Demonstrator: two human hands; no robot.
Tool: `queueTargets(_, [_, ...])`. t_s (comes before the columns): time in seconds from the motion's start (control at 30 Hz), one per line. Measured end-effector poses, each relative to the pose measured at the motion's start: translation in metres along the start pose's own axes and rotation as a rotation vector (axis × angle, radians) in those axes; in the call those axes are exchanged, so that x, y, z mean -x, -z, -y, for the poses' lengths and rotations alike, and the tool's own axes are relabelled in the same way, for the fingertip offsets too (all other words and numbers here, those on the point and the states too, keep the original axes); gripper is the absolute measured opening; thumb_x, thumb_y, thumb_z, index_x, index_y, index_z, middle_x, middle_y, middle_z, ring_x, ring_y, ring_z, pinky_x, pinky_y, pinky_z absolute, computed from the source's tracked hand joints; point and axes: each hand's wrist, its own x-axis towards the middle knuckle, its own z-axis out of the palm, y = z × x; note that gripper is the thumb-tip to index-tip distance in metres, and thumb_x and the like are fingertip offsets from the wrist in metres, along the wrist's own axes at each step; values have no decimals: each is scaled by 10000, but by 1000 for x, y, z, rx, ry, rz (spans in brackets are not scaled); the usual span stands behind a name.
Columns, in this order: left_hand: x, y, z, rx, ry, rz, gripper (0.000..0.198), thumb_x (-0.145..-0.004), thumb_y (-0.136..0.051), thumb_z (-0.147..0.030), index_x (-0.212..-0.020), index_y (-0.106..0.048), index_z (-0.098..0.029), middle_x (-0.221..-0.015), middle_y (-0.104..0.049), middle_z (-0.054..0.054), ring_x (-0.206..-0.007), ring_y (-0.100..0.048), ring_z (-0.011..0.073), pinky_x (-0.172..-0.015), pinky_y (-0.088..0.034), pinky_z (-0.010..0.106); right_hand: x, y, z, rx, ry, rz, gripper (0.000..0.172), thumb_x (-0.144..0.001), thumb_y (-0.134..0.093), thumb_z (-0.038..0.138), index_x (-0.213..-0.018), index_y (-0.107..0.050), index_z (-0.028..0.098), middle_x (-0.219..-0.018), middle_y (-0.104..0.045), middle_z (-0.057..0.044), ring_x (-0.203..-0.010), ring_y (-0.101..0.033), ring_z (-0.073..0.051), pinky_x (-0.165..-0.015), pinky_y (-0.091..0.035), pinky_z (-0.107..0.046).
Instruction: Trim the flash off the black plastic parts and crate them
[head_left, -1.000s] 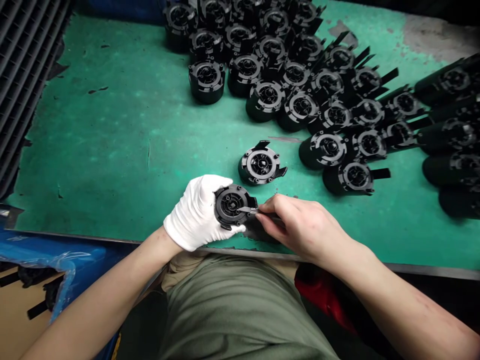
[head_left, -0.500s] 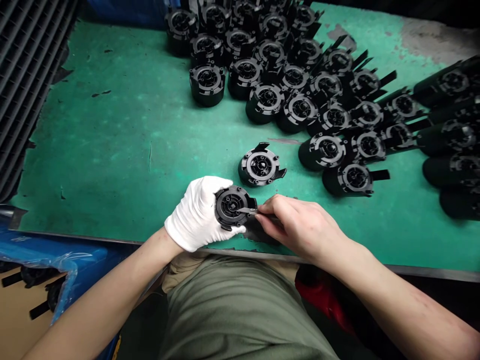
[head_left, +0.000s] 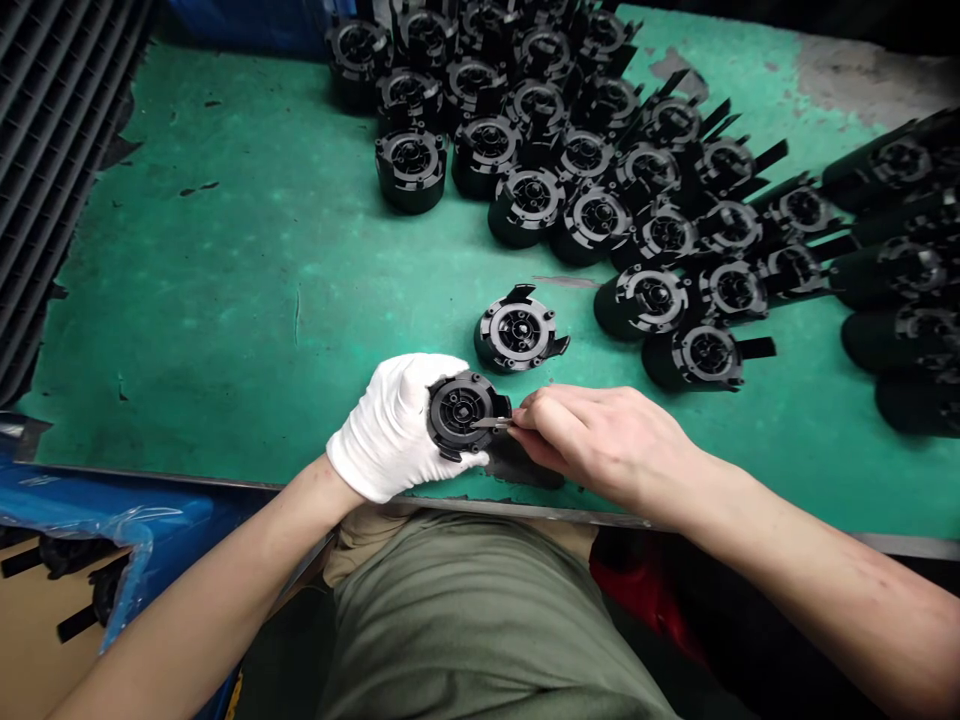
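Note:
My left hand [head_left: 401, 430], in a white glove, is wrapped round a round black plastic housing [head_left: 459, 412] near the table's front edge. The ribbed face of the housing points up at me. Bare, my right hand [head_left: 600, 435] pinches a small knife [head_left: 491, 423] with a thin metal blade. Its tip reaches over the housing's face, close to the centre; whether it touches the plastic I cannot tell. The knife's handle is mostly hidden in my fingers. Just beyond both hands, another black housing [head_left: 517, 330] with protruding tabs stands on the table.
Many similar black housings [head_left: 649, 295] stand in rows across the back and right of the green table [head_left: 225, 250]. A black ribbed grid [head_left: 60, 150] lies along the left. Below left is a blue plastic-lined box [head_left: 161, 520] with black parts inside.
The knife has shifted slightly and lies flatter over the housing's face, my right hand tilting with it. My left hand keeps its hold. The whole view has moved very slightly.

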Motion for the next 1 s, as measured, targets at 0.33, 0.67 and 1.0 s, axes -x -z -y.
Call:
queueTargets(0.33, [2,-2,3,-42,-62,-48,853,-690,-870,-714,-1299,-580,-191,-1167,-735,135,-1058,-745,339,-975,-600,505,6,-11,12,-5,-104,-140,199,-1080,-559,221,-895,-485,221,-843,-702,-19,-707,-658,-128,-561,-374,-294])
queueTargets(0.67, [3,-2,3,-32,-63,-49,868,-684,-873,-719,-1306,-574,-192,-1164,-726,138,-1065,-736,342,-972,-598,511,8,-4,13,107,-26,-51,175,-1023,-579,109,-892,-511,202,-795,-592,10,-670,-566,-132,-577,-360,-306])
queueTargets(1.0, [0,-1,4,-24,-38,-6,870,-672,-871,-731,-1283,-615,-167,-1163,-742,154,-1073,-743,352,-997,-597,511,1,3,3,173,95,6,222,-1044,-508,115,-847,-493,216,-757,-532,14,-641,-479,-139,-573,-330,-315])
